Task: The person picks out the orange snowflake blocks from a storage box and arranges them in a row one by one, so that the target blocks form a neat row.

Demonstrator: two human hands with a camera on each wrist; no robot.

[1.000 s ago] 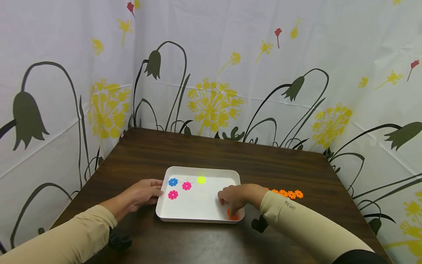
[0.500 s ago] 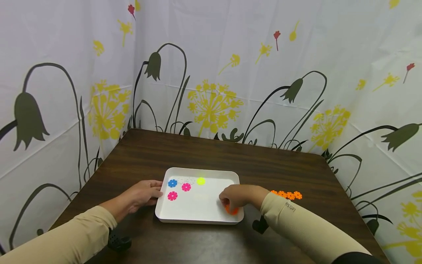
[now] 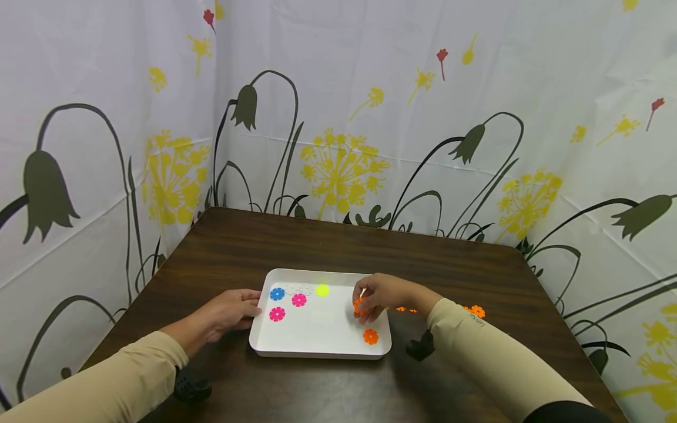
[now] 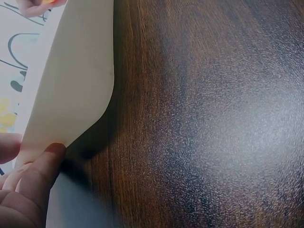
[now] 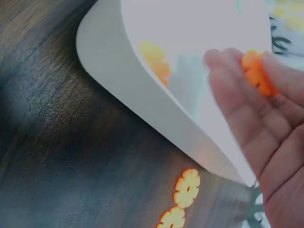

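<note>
A shallow white tray [image 3: 322, 317] lies on the table. My left hand [image 3: 233, 311] holds its left edge; in the left wrist view fingertips [image 4: 53, 151] press the outer wall and the thumb is at the rim. Over the tray's right side, my right hand [image 3: 378, 294] pinches an orange flower-shaped disc [image 5: 258, 73] between thumb and fingers. Another orange disc [image 3: 371, 336] lies flat in the near right corner. Towards the left and back of the tray lie a blue disc [image 3: 277, 294], two pink discs [image 3: 299, 300] and a yellow disc [image 3: 322, 290].
Right of the tray, several orange discs [image 3: 478, 311] form a row on the dark wooden table [image 3: 338, 241], partly hidden by my right arm. Faint clear pieces [image 3: 301, 289] seem to lie near the blue disc. A flower-patterned curtain [image 3: 338, 88] hangs behind.
My right hand has lifted from the near right corner and moved towards the back, now showing an orange disc in its fingers. One orange disc stays in the corner. The left hand keeps its place.
</note>
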